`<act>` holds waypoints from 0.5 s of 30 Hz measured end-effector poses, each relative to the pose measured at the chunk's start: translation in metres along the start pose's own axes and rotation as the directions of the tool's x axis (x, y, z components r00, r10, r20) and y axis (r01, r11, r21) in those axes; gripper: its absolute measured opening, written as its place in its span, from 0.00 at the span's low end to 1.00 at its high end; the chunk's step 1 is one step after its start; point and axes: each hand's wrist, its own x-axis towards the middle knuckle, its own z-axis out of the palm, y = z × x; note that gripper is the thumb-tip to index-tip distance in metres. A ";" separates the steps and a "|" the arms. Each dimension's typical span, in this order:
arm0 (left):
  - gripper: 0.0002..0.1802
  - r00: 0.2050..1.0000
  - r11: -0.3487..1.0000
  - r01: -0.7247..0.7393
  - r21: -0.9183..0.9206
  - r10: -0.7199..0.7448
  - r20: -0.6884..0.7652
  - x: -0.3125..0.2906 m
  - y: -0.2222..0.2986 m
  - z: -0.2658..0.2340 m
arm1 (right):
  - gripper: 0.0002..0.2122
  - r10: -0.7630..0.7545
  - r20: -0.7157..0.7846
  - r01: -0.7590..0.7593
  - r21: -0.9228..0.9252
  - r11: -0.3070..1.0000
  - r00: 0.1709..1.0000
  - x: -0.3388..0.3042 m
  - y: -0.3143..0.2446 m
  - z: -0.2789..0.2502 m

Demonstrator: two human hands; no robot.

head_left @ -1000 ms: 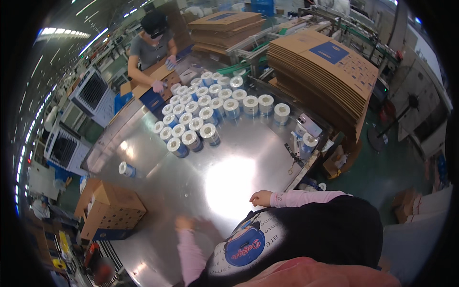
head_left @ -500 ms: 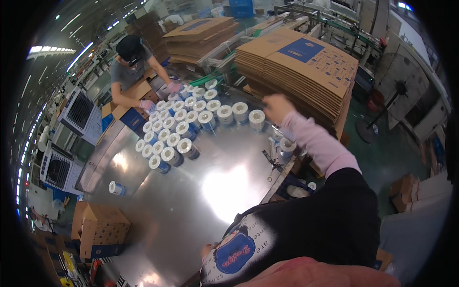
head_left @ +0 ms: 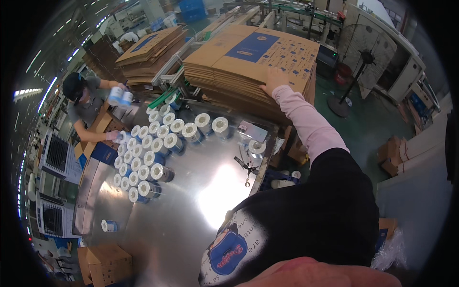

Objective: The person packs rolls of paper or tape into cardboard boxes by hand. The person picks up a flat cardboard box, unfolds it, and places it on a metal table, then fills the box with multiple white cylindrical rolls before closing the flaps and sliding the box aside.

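My right hand (head_left: 275, 80), in a pink sleeve, rests on a tall stack of flattened cardboard cartons (head_left: 224, 52). Its fingers lie stretched over the top carton near the front edge, with the thumb apart. My left hand is out of sight. To the left of the stack, many white-ended cylindrical rolls (head_left: 149, 190) with blue labels stand grouped on the shiny metal table (head_left: 191, 205). One roll (head_left: 109, 226) stands alone at the table's left. A phone (head_left: 252, 130) and a small dark tool with a ring (head_left: 246, 167) lie near the right edge, beside another roll (head_left: 257, 147).
Across the table a person (head_left: 88, 105) holds rolls (head_left: 120, 97) in one raised hand; the other gloved hand touches the group beside an open carton (head_left: 105, 128). Another carton (head_left: 109, 263) stands at lower left. A pedestal fan (head_left: 366, 60) stands at right.
My right hand has moved from above the table's far edge onto the carton stack. The other person has lifted rolls off the table. The view has turned right.
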 end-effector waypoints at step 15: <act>0.24 0.994 0.999 -0.003 0.034 0.007 -0.113 -0.011 -0.093 0.019 | 0.07 -0.525 -0.052 0.527 0.127 0.840 0.850 -0.058 -0.095 -0.063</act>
